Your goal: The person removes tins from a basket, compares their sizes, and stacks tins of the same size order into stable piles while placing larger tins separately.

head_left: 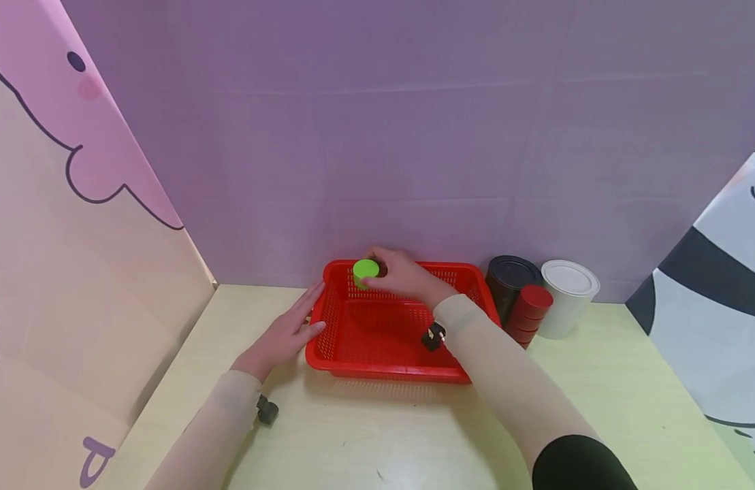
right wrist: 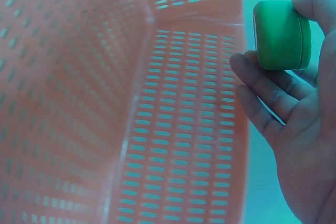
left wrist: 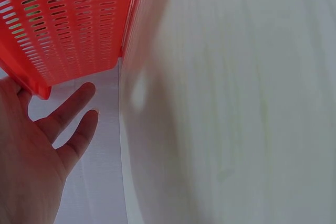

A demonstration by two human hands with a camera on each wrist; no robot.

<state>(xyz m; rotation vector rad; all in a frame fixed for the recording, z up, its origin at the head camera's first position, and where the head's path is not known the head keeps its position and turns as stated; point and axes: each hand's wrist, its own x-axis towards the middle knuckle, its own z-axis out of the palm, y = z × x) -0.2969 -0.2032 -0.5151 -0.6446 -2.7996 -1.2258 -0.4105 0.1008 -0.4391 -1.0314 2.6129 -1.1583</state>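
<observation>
A small green canister [head_left: 366,270] with rounded edges is pinched by my right hand [head_left: 408,275] over the far left corner of a red slotted plastic basket [head_left: 389,373]. In the right wrist view, thumb and fingers hold the green canister [right wrist: 281,36] by its sides, beside the basket wall [right wrist: 181,119]. My left hand [head_left: 282,340] lies along the left rim of the basket, fingers extended. The left wrist view shows the left hand [left wrist: 31,156] at the basket's rim, two fingers straight and spread; the other fingers are partly hidden there.
Right of the basket stand a dark lidded can [head_left: 506,289], a stack of red round tins [head_left: 528,316] and a white lidded can [head_left: 564,303]. A purple backdrop [head_left: 383,136] rises behind the pale table [head_left: 365,442], with printed panels at both sides.
</observation>
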